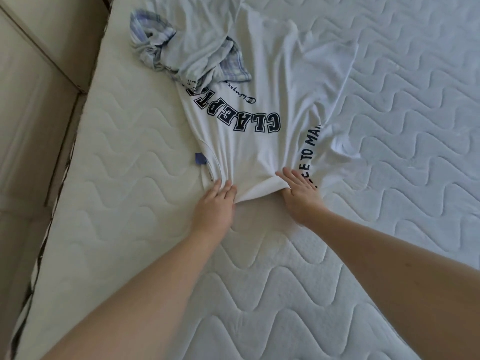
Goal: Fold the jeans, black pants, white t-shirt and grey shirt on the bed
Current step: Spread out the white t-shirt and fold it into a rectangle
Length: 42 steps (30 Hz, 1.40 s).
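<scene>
Early yet: white cotton t-shirt with dark lettering (259, 81) lies spread, unfolded, on quilted white bed (389, 126). Left hand (215, 201) and right hand (298, 190) both pinch its near edge; crumpled pale checked shirt (181, 48) waits, and no jeans or pants are visible.

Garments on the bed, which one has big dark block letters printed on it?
The white t-shirt, spread flat with both hands on its near edge. The crumpled pale checked garment lying on its far end has no lettering.

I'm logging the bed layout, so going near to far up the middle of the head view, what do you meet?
Bare mattress → left hand and right hand gripping the shirt's near edge → white t-shirt → crumpled plaid garment.
</scene>
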Available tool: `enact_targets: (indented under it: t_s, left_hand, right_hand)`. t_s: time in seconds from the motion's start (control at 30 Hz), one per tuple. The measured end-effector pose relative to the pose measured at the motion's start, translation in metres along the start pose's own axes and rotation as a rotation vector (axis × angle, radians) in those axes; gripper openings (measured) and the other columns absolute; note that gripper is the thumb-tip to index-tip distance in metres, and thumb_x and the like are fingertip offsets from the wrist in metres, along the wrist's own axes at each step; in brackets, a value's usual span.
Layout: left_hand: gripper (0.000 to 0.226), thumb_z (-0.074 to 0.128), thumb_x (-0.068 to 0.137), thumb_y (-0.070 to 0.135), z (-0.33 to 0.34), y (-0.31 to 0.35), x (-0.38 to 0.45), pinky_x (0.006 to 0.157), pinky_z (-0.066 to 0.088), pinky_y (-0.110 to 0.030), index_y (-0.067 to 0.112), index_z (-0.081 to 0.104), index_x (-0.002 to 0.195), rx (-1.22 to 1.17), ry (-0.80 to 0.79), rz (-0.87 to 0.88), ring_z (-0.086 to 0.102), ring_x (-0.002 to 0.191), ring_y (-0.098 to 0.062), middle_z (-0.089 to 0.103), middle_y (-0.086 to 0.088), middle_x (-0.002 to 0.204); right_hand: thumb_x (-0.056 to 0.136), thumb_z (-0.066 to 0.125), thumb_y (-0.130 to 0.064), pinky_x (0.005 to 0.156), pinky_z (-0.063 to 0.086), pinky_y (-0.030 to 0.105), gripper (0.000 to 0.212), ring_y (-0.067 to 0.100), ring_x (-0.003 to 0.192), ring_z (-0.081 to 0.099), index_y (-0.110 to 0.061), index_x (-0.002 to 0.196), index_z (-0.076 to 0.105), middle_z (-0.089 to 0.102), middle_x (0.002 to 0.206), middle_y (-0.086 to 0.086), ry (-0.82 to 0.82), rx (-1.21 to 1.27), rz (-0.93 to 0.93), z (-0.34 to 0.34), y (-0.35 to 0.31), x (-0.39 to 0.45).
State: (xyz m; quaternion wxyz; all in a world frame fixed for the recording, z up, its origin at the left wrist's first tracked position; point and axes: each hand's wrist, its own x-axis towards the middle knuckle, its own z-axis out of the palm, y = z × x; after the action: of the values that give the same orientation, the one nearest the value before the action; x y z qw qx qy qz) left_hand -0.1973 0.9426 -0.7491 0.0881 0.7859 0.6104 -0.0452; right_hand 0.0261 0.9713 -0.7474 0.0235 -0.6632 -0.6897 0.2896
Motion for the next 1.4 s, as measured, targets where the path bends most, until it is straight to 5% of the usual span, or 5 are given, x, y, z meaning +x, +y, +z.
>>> enact_targets:
  t_s: [0.37, 0.47, 0.6, 0.77, 1.4]
  left_hand:
    - [0.046, 0.082, 0.069, 0.019, -0.003, 0.058, -0.156, 0.09, 0.055, -0.031, 0.007, 0.072, 0.112, -0.072, -0.004, 0.114, 0.065, 0.113, -0.026, 0.071, -0.008, 0.116]
    - [0.049, 0.045, 0.097, 0.019, -0.011, 0.071, -0.196, 0.115, 0.025, -0.03, 0.012, 0.041, 0.146, -0.07, -0.319, 0.046, 0.033, 0.142, -0.026, 0.041, -0.009, 0.152]
    - [0.033, 0.037, 0.095, 0.014, -0.066, 0.089, -0.244, 0.084, 0.044, -0.037, 0.02, 0.056, 0.122, -0.198, -0.463, -0.078, 0.058, 0.111, -0.034, 0.061, -0.014, 0.119]
    - [0.016, 0.049, 0.093, 0.017, -0.168, 0.097, -0.276, 0.07, 0.043, -0.042, 0.011, 0.061, 0.101, -0.419, -0.107, -0.167, 0.059, 0.092, -0.039, 0.065, -0.018, 0.099]
    - [0.029, 0.04, 0.1, 0.024, -0.622, 0.108, -0.218, 0.074, 0.042, -0.029, 0.012, 0.066, 0.105, -0.667, 0.652, -0.166, 0.056, 0.089, -0.018, 0.066, 0.0, 0.098]
  right_hand:
    - [0.105, 0.019, -0.031, 0.119, -0.001, 0.028, 0.051, 0.008, 0.15, 0.0, -0.028, 0.155, 0.016, 0.006, 0.163, -0.011, -0.249, -0.004, 0.03, 0.028, 0.012, -0.165]
    - [0.106, 0.023, -0.026, 0.121, 0.012, 0.036, 0.05, 0.018, 0.15, 0.011, -0.02, 0.156, 0.018, 0.012, 0.163, -0.002, -0.403, -0.048, 0.036, 0.025, 0.012, -0.214]
    - [0.105, 0.026, -0.03, 0.093, 0.044, 0.037, 0.042, 0.031, 0.118, 0.055, -0.011, 0.136, 0.046, 0.056, 0.131, 0.014, -0.505, -0.116, 0.159, -0.01, -0.001, -0.275]
    - [0.099, 0.044, -0.028, 0.066, 0.034, 0.034, 0.015, 0.032, 0.094, 0.06, -0.018, 0.088, 0.041, 0.063, 0.102, 0.012, -0.225, 0.031, 0.159, -0.071, -0.029, -0.333]
    - [0.086, 0.041, -0.007, 0.05, 0.035, 0.027, 0.022, 0.011, 0.067, 0.051, -0.024, 0.099, 0.046, 0.055, 0.079, -0.004, 0.547, 0.399, -0.219, -0.457, -0.237, -0.36]
